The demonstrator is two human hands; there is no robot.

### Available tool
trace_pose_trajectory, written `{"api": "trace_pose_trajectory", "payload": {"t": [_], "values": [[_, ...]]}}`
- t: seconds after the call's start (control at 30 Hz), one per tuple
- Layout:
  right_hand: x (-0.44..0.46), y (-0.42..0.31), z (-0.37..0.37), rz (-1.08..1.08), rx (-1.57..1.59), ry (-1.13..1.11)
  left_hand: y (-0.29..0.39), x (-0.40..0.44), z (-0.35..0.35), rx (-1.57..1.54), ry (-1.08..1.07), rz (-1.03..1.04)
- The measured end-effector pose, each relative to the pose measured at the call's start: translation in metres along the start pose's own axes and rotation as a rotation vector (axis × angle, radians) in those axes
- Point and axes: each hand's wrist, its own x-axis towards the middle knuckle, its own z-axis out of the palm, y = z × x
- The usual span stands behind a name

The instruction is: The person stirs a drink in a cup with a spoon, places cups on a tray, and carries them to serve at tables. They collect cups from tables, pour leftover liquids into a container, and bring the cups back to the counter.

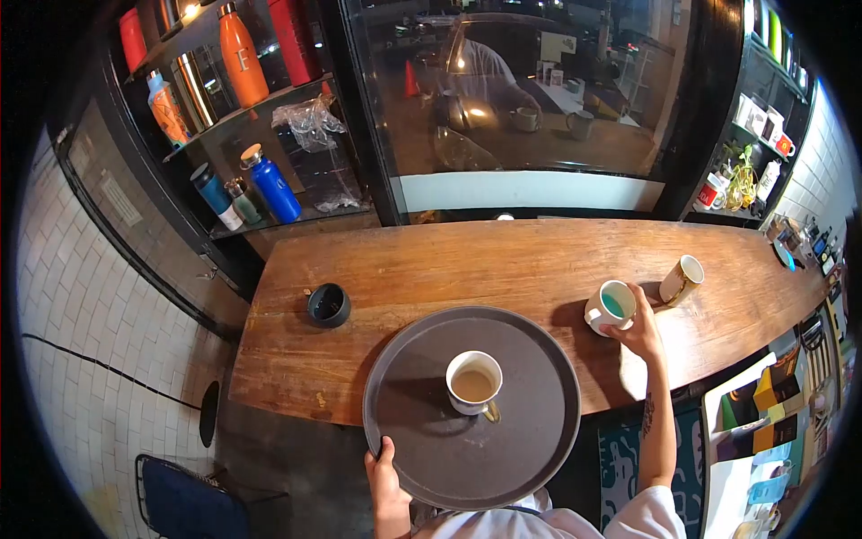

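My left hand (386, 476) grips the near-left rim of a round dark serving tray (530, 422), its thumb on top. On the tray stands a white mug (459, 371) with a gold handle, holding a light brown liquid. My right hand (636, 328) is wrapped round the right side of a white mug (593, 314) with a teal inside, at the right part of the wooden table. Just beyond that hand, a tall white and gold cup (678, 281) stands on the table. A dark cup (329, 306) sits at the table's left.
The wooden table (449, 260) runs along a window (539, 99). Shelves with bottles (274, 187) stand at the left, and a shelf with mugs (714, 190) at the right. A dark blue chair (191, 499) is at lower left. Boxes (777, 386) lie at the right.
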Motion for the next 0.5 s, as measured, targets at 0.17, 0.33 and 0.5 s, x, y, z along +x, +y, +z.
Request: {"api": "trace_pose_trajectory", "payload": {"t": [0.17, 0.33, 0.5], "values": [[-0.009, -0.083, -0.002, -0.108, -0.296, 0.188, -0.007, 0.006, -0.007, -0.056, -0.065, 0.004], [-0.009, -0.143, 0.051, -0.361, 0.090, -0.578, -0.005, 0.002, -0.003, -0.028, -0.041, 0.017], [-0.010, -0.150, 0.102, -0.431, 0.243, -0.802, -0.005, 0.001, -0.002, -0.029, -0.024, 0.019]]}}
